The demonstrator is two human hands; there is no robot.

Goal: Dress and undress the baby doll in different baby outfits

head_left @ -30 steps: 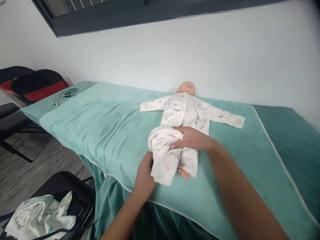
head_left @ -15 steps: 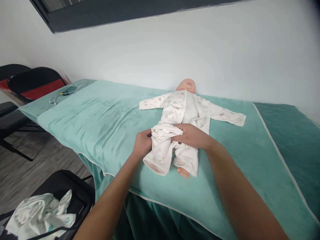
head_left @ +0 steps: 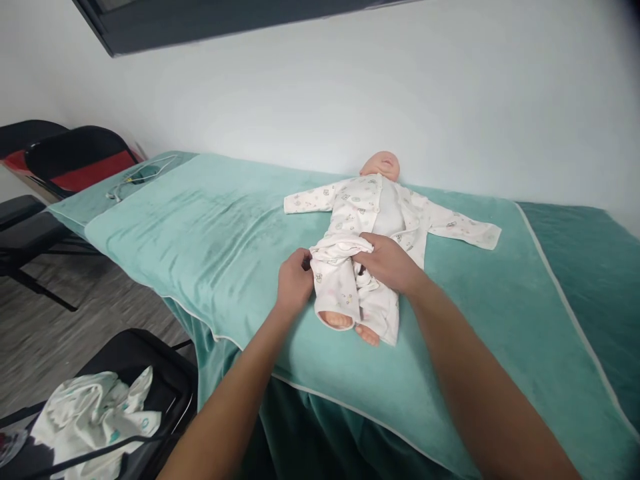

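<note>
Since half a second ago the trouser leg on the left of the view has ridden up: its cuff lay slack and empty then, and now a foot [head_left: 336, 320] shows out of it beside the other foot [head_left: 367, 335]. My left hand [head_left: 294, 283], down at that cuff a second ago, sits at the doll's hip, closed on the side of the trousers [head_left: 345, 293]. My right hand [head_left: 387, 261] lies over the belly with its fingers curled into the bunched waistband [head_left: 340, 248]. Both hands are therefore clamped on the same garment, close together but not touching. The doll [head_left: 386, 213] lies on its back on the pale green towel [head_left: 200, 227], arms spread in an open printed top [head_left: 357, 203], head toward the wall. The towel covers a bed with a darker green cover [head_left: 600, 267]. Step in hand, by my reading: drawing the trousers up over the hips, with the legs already through. Further pulling would call for an even tug on both sides, since the waistband is rucked on one side. No box or bin is in view. The nearest holder is the black chair [head_left: 173, 380] at lower left, whose seat carries a crumpled printed cloth [head_left: 95, 413].
</note>
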